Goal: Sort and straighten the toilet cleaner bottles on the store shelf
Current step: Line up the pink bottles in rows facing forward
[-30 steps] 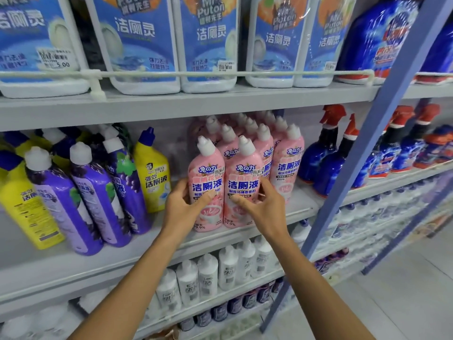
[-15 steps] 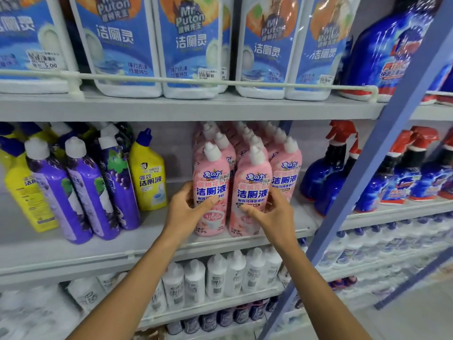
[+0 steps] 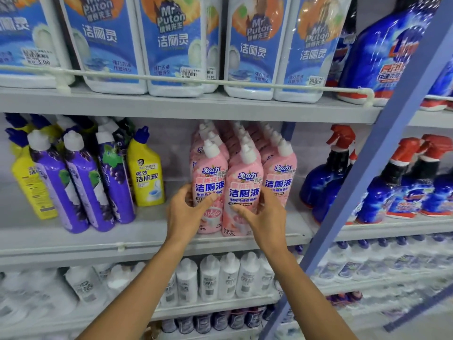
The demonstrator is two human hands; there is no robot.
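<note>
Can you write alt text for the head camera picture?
A left hand grips the left pink bottle, a right hand the middle pink bottle, on a store shelf; purple bottles at left, blue spray bottles at right.

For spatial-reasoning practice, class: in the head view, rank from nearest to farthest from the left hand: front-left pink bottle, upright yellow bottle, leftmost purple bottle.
1. Front-left pink bottle, held by the left hand.
2. Upright yellow bottle, just left.
3. Leftmost purple bottle, far left.
</note>
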